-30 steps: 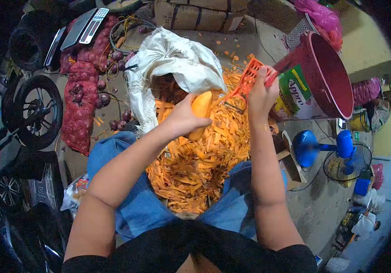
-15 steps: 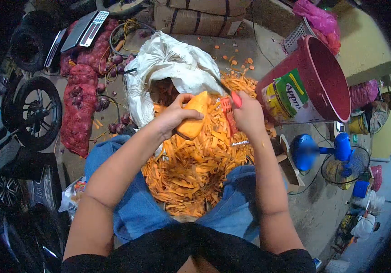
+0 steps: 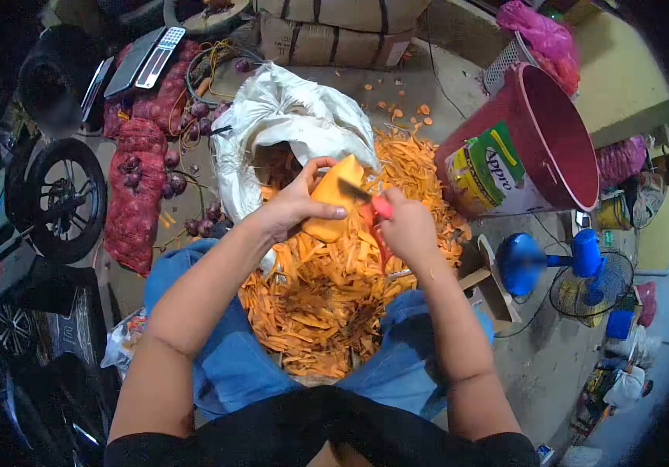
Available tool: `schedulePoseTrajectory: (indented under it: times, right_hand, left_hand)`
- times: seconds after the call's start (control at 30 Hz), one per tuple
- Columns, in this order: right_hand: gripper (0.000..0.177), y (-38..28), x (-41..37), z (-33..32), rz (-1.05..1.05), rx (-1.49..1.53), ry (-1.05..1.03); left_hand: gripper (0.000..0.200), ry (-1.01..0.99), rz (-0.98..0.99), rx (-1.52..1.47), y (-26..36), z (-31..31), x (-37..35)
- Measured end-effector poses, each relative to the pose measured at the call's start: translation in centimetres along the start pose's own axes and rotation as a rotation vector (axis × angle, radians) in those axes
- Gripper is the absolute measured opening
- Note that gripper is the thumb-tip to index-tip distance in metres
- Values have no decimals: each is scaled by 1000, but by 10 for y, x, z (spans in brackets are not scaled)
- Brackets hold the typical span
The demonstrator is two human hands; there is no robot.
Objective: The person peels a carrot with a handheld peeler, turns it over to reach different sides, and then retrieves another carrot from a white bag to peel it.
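Note:
In my left hand (image 3: 303, 204) is a thick orange vegetable (image 3: 340, 191), mostly peeled, that looks like a large carrot; fingers wrap its left side, thumb across the front. My right hand (image 3: 410, 226) grips the pink-red handle of a knife (image 3: 355, 191), whose dark blade lies against the vegetable's right side. A red slotted plastic piece, partly hidden, shows below the right hand. Under both hands spreads a heap of orange peelings (image 3: 311, 303), between the knees. Behind the left hand a white woven sack (image 3: 303, 117) lies with its mouth open.
A large dark red bucket (image 3: 467, 132) leans at right, beyond it a blue fan (image 3: 523, 263). Red net bags of onions (image 3: 136, 194) lie at left beside a motorcycle wheel (image 3: 66, 198), with a scale (image 3: 136, 66) on top. Cartons (image 3: 334, 43) stand behind. A person (image 3: 626, 387) is far right.
The knife has come left and down, its blade now against the vegetable instead of above and apart from it. The right hand has moved lower and inward; the left hand shifted slightly.

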State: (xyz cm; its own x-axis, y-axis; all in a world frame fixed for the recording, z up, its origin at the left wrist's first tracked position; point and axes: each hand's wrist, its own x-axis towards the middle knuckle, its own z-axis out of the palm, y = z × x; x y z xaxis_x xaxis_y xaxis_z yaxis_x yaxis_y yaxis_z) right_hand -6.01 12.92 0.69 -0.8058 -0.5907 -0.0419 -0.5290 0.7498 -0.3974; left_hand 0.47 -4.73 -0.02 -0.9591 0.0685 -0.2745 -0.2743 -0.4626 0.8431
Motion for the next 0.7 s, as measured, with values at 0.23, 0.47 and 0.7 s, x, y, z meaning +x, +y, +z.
schedulePoseTrajectory:
  times: [0.23,0.47,0.7]
  right_hand:
    - [28,11,7,-5,119,-52,204]
    - [15,-3,4,1,119,-53,-13]
    - [18,18,16,-3,178,113,105]
  left_hand:
    - [64,14,-92,-214,-5,0,-1]
    - [67,-57,-116,-241,-6,-1,0]
    - [66,-56,-125,-11,-5,-2,0]
